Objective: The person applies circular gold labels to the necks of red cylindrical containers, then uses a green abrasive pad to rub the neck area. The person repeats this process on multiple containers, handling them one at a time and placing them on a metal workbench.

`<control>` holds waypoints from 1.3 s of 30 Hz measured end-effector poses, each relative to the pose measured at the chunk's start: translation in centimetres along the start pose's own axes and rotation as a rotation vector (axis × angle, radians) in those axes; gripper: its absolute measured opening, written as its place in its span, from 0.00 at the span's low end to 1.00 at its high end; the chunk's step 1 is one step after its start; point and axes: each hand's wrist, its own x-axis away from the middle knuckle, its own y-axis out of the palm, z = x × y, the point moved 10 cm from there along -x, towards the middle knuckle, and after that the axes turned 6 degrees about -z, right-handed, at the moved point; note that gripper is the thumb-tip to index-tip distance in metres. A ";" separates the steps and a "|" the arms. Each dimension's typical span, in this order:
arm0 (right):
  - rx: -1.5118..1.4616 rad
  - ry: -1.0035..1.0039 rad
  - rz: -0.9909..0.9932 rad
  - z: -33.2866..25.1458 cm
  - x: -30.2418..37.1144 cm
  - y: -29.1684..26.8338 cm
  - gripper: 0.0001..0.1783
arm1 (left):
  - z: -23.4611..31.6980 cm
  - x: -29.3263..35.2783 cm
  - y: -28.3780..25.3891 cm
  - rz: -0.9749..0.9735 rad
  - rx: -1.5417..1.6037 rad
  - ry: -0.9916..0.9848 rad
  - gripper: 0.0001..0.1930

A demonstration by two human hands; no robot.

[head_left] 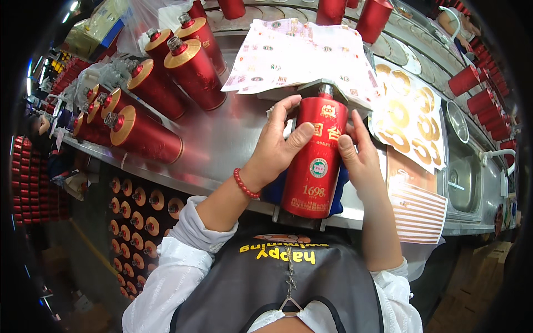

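A red glass bottle [308, 183] with gold print and a round green-and-white emblem on its front lies face up in front of me, its clear neck pointing away. Blue cloth [337, 194] shows under it at the table's near edge. My left hand [280, 139] grips the bottle's left side, thumb on the front near the gold lettering and fingers along the edge. From the other side my right hand [361, 158] holds it, thumb against the front face and fingers raised by the shoulder. Just beyond the neck lie sheets of pink-and-white printed labels [302, 53].
Several red bottles [194, 72] with gold shoulders stand at the left on the metal table [222, 133]. To the right are a sheet of gold ring stickers [408, 111], a sheet of gold strips [416, 208] and a sink [465, 186]. A curved conveyor [413, 50] carries more bottles.
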 end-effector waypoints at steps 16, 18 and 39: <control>0.654 -0.460 -0.153 -14.1 -0.2 1.7 0.15 | -0.6 1.9 -1.4 0.036 -0.150 0.068 0.31; 0.677 -0.356 -0.370 -13.3 -2.4 3.5 0.10 | -0.2 2.3 -2.5 0.053 -0.358 0.051 0.28; 0.932 -0.747 -0.394 -14.8 5.7 9.9 0.15 | -2.3 7.2 -5.9 -0.221 -0.945 -0.035 0.24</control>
